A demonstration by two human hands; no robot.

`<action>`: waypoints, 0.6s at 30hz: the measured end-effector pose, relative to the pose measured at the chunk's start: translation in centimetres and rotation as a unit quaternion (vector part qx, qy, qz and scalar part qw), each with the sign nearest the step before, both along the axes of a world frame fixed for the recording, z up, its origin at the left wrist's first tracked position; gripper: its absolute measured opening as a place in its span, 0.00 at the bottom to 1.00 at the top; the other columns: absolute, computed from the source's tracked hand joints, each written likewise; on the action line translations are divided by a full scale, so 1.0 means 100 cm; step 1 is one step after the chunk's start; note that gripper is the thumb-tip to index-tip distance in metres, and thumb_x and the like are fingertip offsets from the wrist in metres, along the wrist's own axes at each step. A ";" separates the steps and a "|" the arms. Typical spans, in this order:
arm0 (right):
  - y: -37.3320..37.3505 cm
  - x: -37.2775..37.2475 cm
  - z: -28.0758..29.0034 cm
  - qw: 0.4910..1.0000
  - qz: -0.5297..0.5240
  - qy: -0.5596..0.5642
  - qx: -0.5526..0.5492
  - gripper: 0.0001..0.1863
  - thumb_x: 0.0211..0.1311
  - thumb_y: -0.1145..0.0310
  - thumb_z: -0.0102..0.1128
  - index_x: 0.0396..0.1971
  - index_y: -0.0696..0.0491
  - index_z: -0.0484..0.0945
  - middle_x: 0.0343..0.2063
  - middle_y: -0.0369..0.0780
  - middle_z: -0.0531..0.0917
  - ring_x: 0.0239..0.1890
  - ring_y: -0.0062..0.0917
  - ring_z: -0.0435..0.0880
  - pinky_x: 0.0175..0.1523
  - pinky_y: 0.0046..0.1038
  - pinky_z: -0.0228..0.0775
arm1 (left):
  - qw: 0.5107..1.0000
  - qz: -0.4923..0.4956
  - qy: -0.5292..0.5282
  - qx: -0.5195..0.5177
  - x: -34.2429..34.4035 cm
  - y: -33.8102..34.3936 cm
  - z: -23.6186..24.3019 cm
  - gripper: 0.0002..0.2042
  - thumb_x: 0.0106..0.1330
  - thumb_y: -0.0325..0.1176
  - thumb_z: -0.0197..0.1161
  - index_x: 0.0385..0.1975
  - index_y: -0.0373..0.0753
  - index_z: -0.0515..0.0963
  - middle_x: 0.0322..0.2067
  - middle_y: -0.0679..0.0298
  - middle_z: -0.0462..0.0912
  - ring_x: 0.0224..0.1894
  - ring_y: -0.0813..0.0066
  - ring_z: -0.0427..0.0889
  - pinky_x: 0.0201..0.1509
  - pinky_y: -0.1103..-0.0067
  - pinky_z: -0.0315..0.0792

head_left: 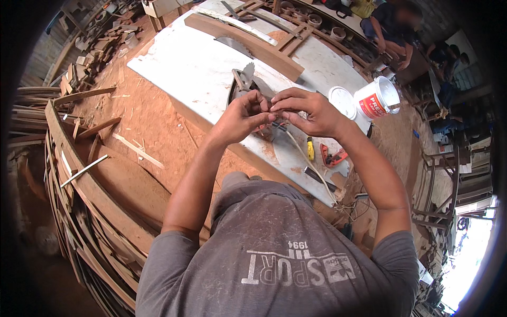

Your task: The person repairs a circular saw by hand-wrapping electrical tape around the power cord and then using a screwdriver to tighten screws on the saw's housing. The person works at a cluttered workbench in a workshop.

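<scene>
My left hand (242, 116) and my right hand (314, 113) meet at the fingertips in a pinch over a power saw (243, 80) on a white-topped table (169, 61). What they hold is too small to make out, and they hide much of the saw. A pale cord (302, 153) runs from the saw toward the table's near edge. Right of the cord lie a yellow-handled hand tool (310, 149) and a red tool (332, 156). A loose toothed saw blade (235, 45) rests farther back beside a long wooden plank (248, 47).
A white bucket (376, 101) and round white lid (342, 102) sit at the right. Wooden frames (293, 39) lie at the back. Bent timber strips (74, 158) are piled at left on a dirt floor (116, 105). Other people (388, 37) are at upper right.
</scene>
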State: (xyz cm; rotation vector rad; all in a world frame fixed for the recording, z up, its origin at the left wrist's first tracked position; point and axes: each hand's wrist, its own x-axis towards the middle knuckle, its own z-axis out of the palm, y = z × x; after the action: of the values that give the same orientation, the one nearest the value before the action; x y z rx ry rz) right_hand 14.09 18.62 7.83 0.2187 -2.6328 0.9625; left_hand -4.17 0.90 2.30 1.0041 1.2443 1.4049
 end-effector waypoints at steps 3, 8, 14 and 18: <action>-0.012 -0.003 0.015 0.998 -0.004 -0.066 -0.002 0.14 0.67 0.68 0.73 0.50 0.55 0.88 0.47 0.45 0.89 0.46 0.37 0.92 0.51 0.35 0.85 | 1.000 0.011 0.012 0.007 0.002 -0.002 0.000 0.12 0.74 0.24 0.72 0.39 0.40 0.72 0.37 0.71 0.83 0.41 0.85 0.82 0.43 0.80 0.77; -0.010 -0.011 0.022 0.987 -0.040 -0.139 0.071 0.12 0.65 0.65 0.75 0.44 0.55 0.90 0.35 0.45 0.90 0.39 0.34 0.92 0.46 0.36 0.83 | 0.998 0.016 0.067 -0.001 0.009 -0.002 0.001 0.12 0.73 0.23 0.73 0.39 0.39 0.72 0.36 0.71 0.82 0.41 0.84 0.81 0.43 0.79 0.78; -0.005 -0.025 0.027 0.926 -0.134 -0.345 -0.078 0.13 0.71 0.62 0.72 0.39 0.59 0.89 0.29 0.41 0.90 0.31 0.24 0.89 0.37 0.31 0.83 | 0.996 -0.001 0.088 -0.015 0.010 -0.005 0.002 0.12 0.73 0.22 0.73 0.37 0.40 0.72 0.40 0.68 0.83 0.45 0.82 0.82 0.47 0.78 0.78; -0.002 -0.018 0.010 0.877 -0.154 -0.369 -0.268 0.16 0.77 0.59 0.69 0.42 0.61 0.87 0.31 0.36 0.88 0.31 0.17 0.87 0.35 0.23 0.83 | 0.997 0.019 0.069 -0.009 0.015 -0.004 0.005 0.12 0.72 0.21 0.72 0.37 0.40 0.72 0.42 0.67 0.85 0.48 0.82 0.83 0.49 0.78 0.79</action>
State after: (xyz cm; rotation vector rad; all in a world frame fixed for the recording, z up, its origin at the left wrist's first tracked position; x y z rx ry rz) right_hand 12.33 18.43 8.87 -0.8321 -2.7064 1.8668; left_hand -2.71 0.46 2.81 1.0850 1.3812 1.3695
